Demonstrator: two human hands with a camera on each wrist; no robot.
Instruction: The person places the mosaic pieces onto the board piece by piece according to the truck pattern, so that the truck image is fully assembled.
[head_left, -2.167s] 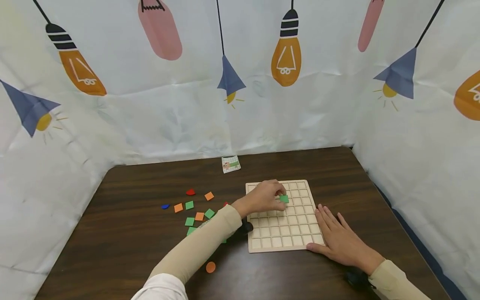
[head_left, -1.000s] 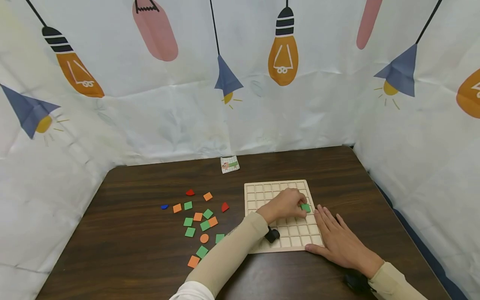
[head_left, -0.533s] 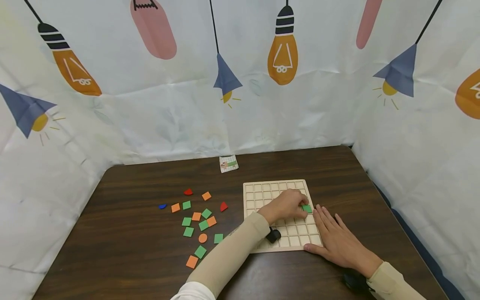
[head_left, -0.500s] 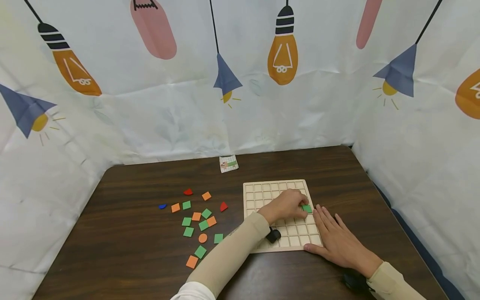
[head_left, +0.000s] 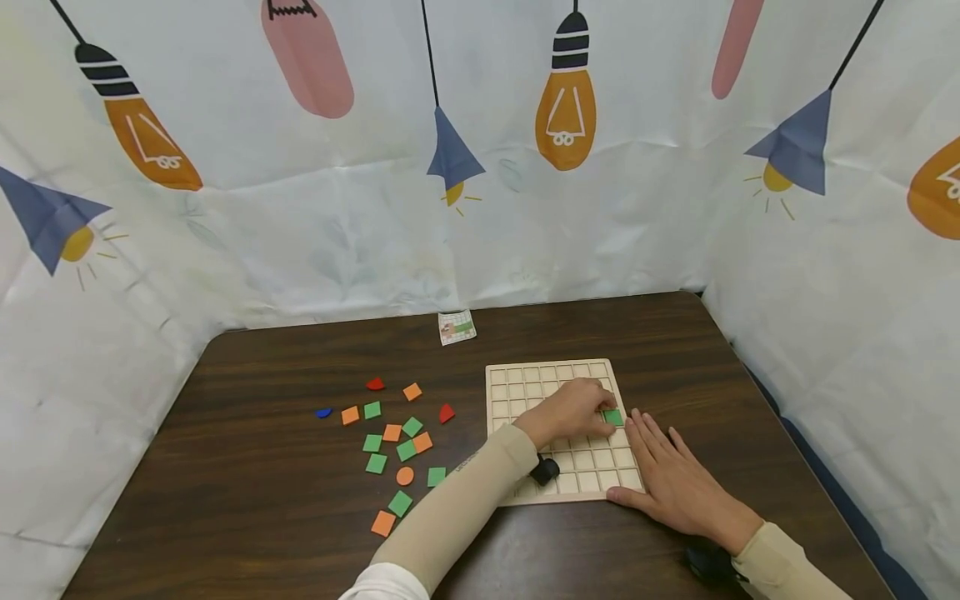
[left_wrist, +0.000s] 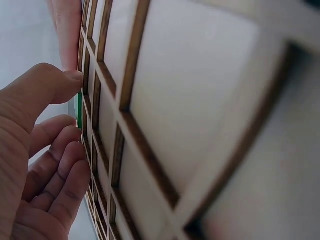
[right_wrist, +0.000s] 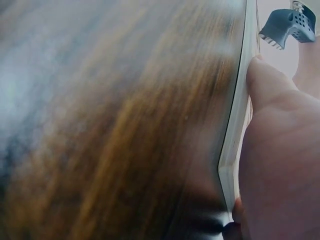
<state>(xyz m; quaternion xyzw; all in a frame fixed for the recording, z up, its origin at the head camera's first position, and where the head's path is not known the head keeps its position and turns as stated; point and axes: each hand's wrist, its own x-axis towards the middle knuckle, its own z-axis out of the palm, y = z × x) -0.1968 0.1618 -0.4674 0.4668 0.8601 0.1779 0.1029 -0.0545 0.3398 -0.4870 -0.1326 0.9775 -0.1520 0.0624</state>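
A pale wooden grid board [head_left: 525, 373] lies on the dark table. My left hand [head_left: 572, 410] reaches over it and pinches a green square tile [head_left: 613, 417] at the board's right-hand column. In the left wrist view the thumb [left_wrist: 65, 82] and curled fingers [left_wrist: 55, 132] are at either end of the tile [left_wrist: 79, 111], close against the grid. With straight fingers, my right hand [head_left: 678, 483] rests along the right edge of the board, its thumb at the near corner. The right wrist view has the palm [right_wrist: 280, 150] beside the board's side [right_wrist: 230, 160].
Left of the board lie several loose green squares [head_left: 400, 503] and orange squares [head_left: 383, 523], an orange disc [head_left: 405, 476], two red pieces [head_left: 446, 413] and a blue piece [head_left: 323, 412]. A small printed card [head_left: 457, 327] is at the table's back edge.
My left hand has carried the green tile from the board's upper middle to its right column and lowered it there. Over the last half second it barely moves. My right hand keeps its place.
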